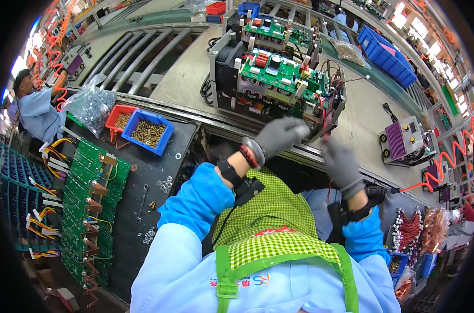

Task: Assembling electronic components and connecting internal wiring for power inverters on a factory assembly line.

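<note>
Front unit [268, 92] sits on the metal worktop [184, 79], board [285, 73] up. Left hand [281, 136] at its near side, fingers close together, grip unclear; right hand [343, 164] by red wires [325, 117], blurred, can't tell if holding. I'd steady the frame, not the board; avoid tugging wires.

Open-sided machine [271, 93] upright on bench [187, 78]; green board [286, 72] atop; red wires [325, 113] at right end, seemingly loose.

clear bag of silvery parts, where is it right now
On the left of the head view, the clear bag lies just left of a red bin, beside the metal rollers.
</note>
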Demonstrator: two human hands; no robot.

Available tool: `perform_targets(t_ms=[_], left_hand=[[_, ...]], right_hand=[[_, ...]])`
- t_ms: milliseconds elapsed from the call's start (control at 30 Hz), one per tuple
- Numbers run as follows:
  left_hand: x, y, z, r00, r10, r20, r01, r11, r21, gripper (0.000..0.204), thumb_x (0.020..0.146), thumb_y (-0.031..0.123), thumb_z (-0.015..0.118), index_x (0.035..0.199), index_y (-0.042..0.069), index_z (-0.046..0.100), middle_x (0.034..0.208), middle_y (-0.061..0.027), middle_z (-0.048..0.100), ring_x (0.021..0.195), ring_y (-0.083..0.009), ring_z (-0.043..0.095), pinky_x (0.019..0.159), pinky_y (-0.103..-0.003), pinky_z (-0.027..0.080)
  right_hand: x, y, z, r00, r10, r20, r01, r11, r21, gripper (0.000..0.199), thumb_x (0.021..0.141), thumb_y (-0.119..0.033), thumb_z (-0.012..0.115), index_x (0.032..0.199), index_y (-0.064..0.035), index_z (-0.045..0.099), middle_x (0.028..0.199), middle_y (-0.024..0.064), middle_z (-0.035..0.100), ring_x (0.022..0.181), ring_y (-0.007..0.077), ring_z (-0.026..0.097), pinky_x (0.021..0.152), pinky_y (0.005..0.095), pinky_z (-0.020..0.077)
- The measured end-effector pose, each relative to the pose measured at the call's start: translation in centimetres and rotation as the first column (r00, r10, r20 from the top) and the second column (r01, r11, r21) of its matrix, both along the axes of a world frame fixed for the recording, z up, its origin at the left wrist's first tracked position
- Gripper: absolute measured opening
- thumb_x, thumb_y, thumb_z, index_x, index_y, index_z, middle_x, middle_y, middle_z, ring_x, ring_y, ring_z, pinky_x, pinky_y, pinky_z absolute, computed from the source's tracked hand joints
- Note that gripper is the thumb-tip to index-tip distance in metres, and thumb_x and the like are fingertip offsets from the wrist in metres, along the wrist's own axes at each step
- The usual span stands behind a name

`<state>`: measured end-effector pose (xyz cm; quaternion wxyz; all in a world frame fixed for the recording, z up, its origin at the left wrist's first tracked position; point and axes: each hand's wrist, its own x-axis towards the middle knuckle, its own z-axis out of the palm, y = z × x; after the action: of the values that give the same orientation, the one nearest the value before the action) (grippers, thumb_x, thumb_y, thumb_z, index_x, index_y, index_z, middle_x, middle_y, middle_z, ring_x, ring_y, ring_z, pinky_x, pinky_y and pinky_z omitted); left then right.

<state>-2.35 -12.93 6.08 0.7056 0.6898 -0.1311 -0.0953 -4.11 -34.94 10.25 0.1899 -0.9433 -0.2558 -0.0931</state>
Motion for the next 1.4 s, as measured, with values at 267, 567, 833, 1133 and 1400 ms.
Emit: perform_targets(t_ms=[267,567,833,1133,1400], left_hand=[[-2.1,-1.9,0.4,0.958,-0.216,-0.189,0.257,0.94,0.225,0.032,0.096,0.036,0.054,0.095,0.006,0.064,0.07,-0.002,0.062,0.058,-0.0089,0.056,0.055,-0.024,0.045],[-1.5,-5.4,1.1,0.715,-0.032,0.698,-0.425,0.773,0.471,0.018,0.091,0.025,0.058,0.087,0.007,0.062,0.072,-0.0158,0.063,0.068,-0.0358,0.062,0.06,-0.045,0.049],[-1.5,-2.4,3.8,0.697,-0.146,0.702,-0.337,0.798,0.5,0.015,0.089,0.02,0.062,0.092,0.005,0.065,0.077,-0.016,0.064,0.072,-0.0351,0.064,0.063,-0.043,0.05],[2.5,-2.5,-4.1,0.731,-0.113,0.673,-0.376,0.756,0.536,0.016,0.089,0.02,0.061,0.096,0.006,0.063,0.076,-0.0154,0.064,0.072,-0.036,0.062,0.064,-0.044,0.05],[1.4,0.4,-7.2,0.73,0.388,0.563,-0.671,0.56,0.485,0.026,0.089,0.028,0.059,0.092,0.002,0.061,0.079,-0.0201,0.064,0.073,-0.0376,0.063,0.064,-0.046,0.05]], right_hand=[[-2.0,-1.2,-2.7,0.901,0.291,-0.321,-0.283,0.956,0.072,0.029,0.088,-0.031,0.06,0.101,-0.0045,0.062,0.094,0.0175,0.065,0.085,0.0384,0.063,0.074,0.0471,0.0499],[4.6,3.2,6.8,0.852,0.173,0.494,-0.2,0.98,0.002,0.047,0.085,-0.042,0.065,0.119,-0.0109,0.062,0.128,0.0116,0.056,0.114,0.0324,0.052,0.092,0.0423,0.0437],[6.8,2.4,8.1,0.948,0.22,0.228,-0.165,0.958,-0.236,0.05,0.089,-0.055,0.054,0.116,-0.0155,0.068,0.138,0.0029,0.051,0.127,0.0336,0.044,0.102,0.0486,0.0336],[11.5,-5.8,4.4,0.983,0.009,0.183,-0.092,0.888,0.45,0.038,0.097,-0.034,0.053,0.114,-0.0019,0.064,0.102,0.0164,0.066,0.089,0.0265,0.064,0.081,0.0358,0.0487],[19.1,-6.1,-6.8,0.895,0.167,-0.414,0.106,0.822,0.56,0.068,0.098,-0.062,0.032,0.128,-0.0073,0.058,0.113,0.0076,0.063,0.103,0.0172,0.058,0.088,0.0293,0.0469]])
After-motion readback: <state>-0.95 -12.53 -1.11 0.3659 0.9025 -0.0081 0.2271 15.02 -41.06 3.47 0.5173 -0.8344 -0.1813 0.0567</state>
